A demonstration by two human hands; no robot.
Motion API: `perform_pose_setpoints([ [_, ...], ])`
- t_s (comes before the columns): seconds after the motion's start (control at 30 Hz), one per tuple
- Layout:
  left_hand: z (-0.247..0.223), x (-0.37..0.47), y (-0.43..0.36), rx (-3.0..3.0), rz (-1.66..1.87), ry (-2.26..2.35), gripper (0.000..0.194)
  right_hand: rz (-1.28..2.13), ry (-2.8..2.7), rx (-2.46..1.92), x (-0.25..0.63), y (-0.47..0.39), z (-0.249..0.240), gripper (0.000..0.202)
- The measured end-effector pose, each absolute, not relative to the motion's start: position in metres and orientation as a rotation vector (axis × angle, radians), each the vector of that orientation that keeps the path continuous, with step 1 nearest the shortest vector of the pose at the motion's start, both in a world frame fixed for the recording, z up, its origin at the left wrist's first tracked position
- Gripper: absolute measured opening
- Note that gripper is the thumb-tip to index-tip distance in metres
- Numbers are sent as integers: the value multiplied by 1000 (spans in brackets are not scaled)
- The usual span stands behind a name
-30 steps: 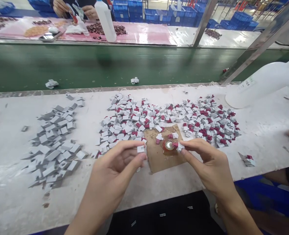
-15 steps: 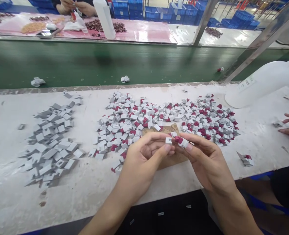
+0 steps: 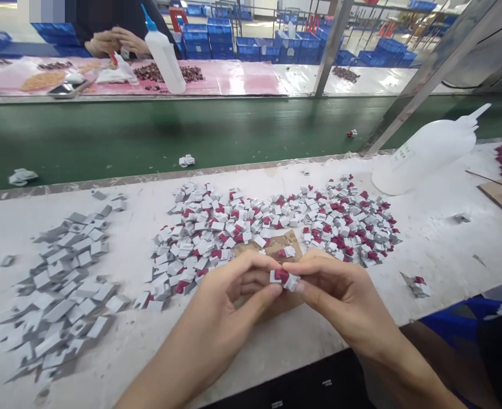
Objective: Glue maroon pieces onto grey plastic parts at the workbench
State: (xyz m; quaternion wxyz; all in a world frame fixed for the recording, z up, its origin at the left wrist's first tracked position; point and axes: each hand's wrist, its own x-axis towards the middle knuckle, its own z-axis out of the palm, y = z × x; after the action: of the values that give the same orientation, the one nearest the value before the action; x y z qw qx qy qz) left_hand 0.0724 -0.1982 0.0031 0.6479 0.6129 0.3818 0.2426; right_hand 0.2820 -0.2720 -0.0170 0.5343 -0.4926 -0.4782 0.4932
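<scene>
Between my two hands is a small grey-and-maroon piece (image 3: 284, 278), its parts touching. My left hand (image 3: 238, 295) pinches the grey end on the left between thumb and fingers. My right hand (image 3: 340, 295) pinches the grey and maroon part on the right. Just beyond my fingertips a brown cardboard sheet (image 3: 291, 241) lies on the table, with another grey-and-maroon piece (image 3: 288, 251) on it. Behind and around it spreads a heap of grey-and-maroon pieces (image 3: 217, 221). A pile of plain grey pieces (image 3: 63, 284) sits to the left.
A white bottle (image 3: 425, 153) leans at the right, beside a metal post (image 3: 408, 96). A green conveyor belt (image 3: 234, 128) crosses beyond the table (image 3: 144, 363), carrying a few pieces. Across it are a person's hands (image 3: 117, 42) and an upright bottle (image 3: 166, 62). A loose piece (image 3: 417, 285) lies right.
The two separate pieces in my hands have come together, and my hands are closer. The view has shifted. The other person's hand at the right edge no longer touches the loose grey piece.
</scene>
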Motion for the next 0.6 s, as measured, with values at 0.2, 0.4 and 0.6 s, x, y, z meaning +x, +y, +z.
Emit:
perform_pose_setpoints([
  [0.2, 40, 88, -106, 2015, 463, 1175, 17, 789, -1516, -1532, 342, -200, 9, 35],
  [0.4, 23, 154, 17, 2064, 654, 1447, 29, 119, -1438, -2166, 452, -24, 6, 47],
  [0.6, -21, 203, 86, 1885, 511, 1410, 41, 96, -1429, -2337, 512, 59, -13, 42],
])
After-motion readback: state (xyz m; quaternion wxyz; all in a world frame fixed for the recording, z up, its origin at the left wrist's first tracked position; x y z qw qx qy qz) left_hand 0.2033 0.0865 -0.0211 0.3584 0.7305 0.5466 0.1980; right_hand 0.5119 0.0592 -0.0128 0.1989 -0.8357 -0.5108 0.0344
